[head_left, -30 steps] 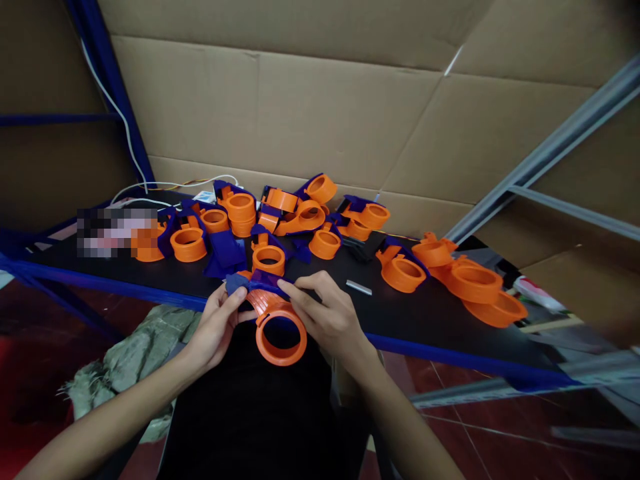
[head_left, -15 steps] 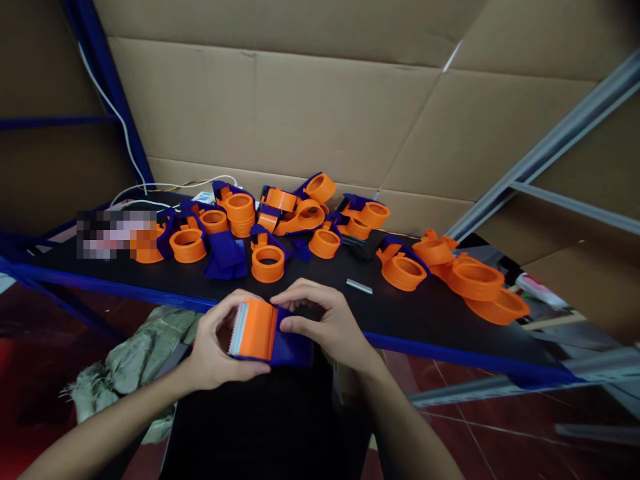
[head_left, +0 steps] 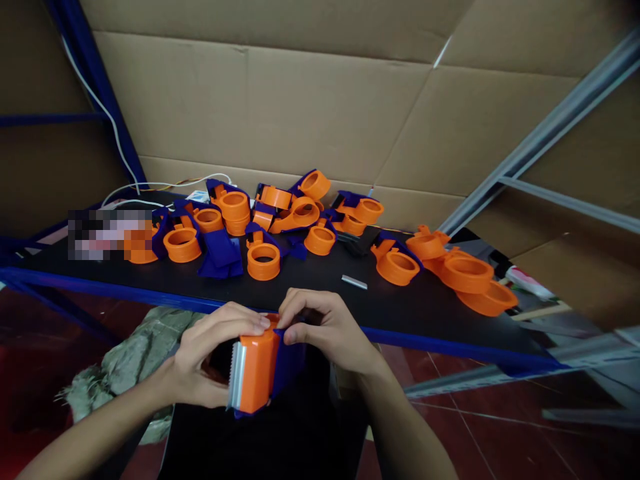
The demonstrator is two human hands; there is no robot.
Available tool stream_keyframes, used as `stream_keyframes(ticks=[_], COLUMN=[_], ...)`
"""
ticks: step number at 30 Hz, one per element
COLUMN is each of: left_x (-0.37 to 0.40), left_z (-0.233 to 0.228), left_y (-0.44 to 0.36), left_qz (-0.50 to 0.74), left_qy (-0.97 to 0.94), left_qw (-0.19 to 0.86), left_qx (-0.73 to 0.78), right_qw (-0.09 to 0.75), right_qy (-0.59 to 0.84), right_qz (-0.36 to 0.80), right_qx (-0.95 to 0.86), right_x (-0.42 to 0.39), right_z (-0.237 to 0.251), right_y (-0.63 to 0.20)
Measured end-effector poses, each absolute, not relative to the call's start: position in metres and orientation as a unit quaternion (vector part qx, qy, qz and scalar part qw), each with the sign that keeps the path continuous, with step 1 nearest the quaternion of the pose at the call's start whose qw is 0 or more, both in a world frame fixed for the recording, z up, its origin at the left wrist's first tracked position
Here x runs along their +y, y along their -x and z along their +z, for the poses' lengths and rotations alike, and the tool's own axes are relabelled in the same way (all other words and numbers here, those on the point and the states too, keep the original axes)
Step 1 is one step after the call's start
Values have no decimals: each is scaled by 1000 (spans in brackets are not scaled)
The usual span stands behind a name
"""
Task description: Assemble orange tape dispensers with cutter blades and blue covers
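An orange and dark blue tape dispenser [head_left: 257, 373] is held in front of my body, just off the table's front edge. Its serrated metal blade [head_left: 237, 375] points left. My left hand [head_left: 205, 347] grips the orange body, fingers over the top and thumb at the lower left. Thumb and forefinger of my right hand [head_left: 333, 330] pinch the upper edge of the blue part [head_left: 290, 367]; the other fingers are partly hidden. On the table beyond lies a loose metal strip [head_left: 355, 282].
Several orange and blue dispensers [head_left: 263, 261] spread across the black table [head_left: 310, 287], with more orange bodies [head_left: 467, 273] piled at the right. Blue pieces [head_left: 220, 253] lie left of centre. White cables [head_left: 170, 183] run behind, before a cardboard wall [head_left: 280, 100]. A sack [head_left: 135, 353] sits below left.
The tape dispenser has tipped and dropped slightly. My left fingers have moved onto its top, and my right fingers have shifted to the blue part's upper edge. The view has shifted slightly.
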State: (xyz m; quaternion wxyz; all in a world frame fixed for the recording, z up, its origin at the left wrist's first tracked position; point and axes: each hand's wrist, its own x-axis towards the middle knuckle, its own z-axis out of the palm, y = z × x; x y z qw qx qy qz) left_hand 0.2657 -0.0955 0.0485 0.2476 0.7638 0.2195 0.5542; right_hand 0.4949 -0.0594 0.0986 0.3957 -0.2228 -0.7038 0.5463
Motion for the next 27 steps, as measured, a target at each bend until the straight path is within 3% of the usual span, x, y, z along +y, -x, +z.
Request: stream_keyframes(ticks=[8, 12, 15, 20, 23, 27], left_x=[-94, -95, -93, -86, -82, -78], left_z=[51, 50, 49, 42, 39, 42], left_y=[-258, -265, -272, -276, -279, -283], left_qz=[499, 530, 587, 673, 670, 623], left_qy=[-816, -784, -708, -494, -399, -413], left_qw=[228, 249, 300, 416, 527, 613], left_qx=[179, 206, 252, 360, 338, 256], right_qw=[372, 393, 416, 316, 309, 362], right_qy=[222, 219, 256, 300, 319, 352], right_qz=[556, 469, 321, 151, 77, 40], right_qx=[-709, -760, -811, -887, -893, -862], right_x=[-59, -55, -60, -82, -89, -82], right_z=[101, 102, 107, 118, 115, 112], right_y=[-493, -492, -494, -496, -492, -504])
